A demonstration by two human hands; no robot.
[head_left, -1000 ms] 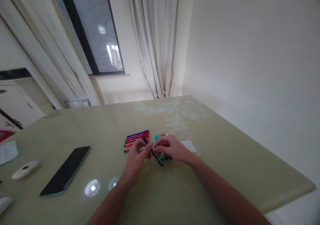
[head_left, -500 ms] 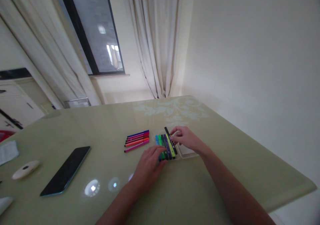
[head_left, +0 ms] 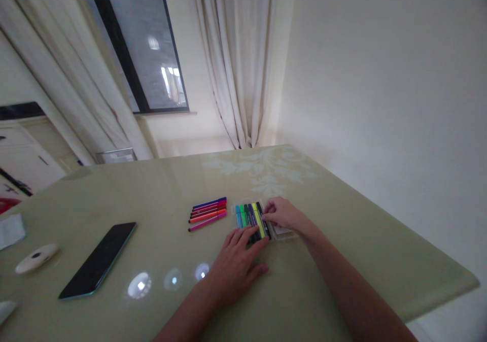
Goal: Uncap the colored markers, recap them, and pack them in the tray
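Several felt-tip pens lie side by side in a clear plastic case [head_left: 234, 209], from light blue and green to a yellow pen [head_left: 255, 212] and, at the right end, a black felt-tip pen [head_left: 260, 210]. My left hand [head_left: 238, 261] rests over the near ends of the pens, fingers stretched and thumb apart; it holds nothing. At the case's right side, my right hand [head_left: 283, 213] is curled, its fingertips pinched against the black pen. Left of the case, several loose pens, among them a pink felt-tip pen [head_left: 207, 224], lie in a row on the table.
A dark tablet or large phone [head_left: 99, 261] lies on the glossy green table [head_left: 160, 190] to the left. Farther left are a white oval object [head_left: 37, 259] and a pale cloth or tissue [head_left: 12, 230]. Beyond the table are curtains, a window and a wall.
The black pen, tilted and sticking out past the case before, now lies in line beside the yellow one. My left hand has slid right across the near pen ends.
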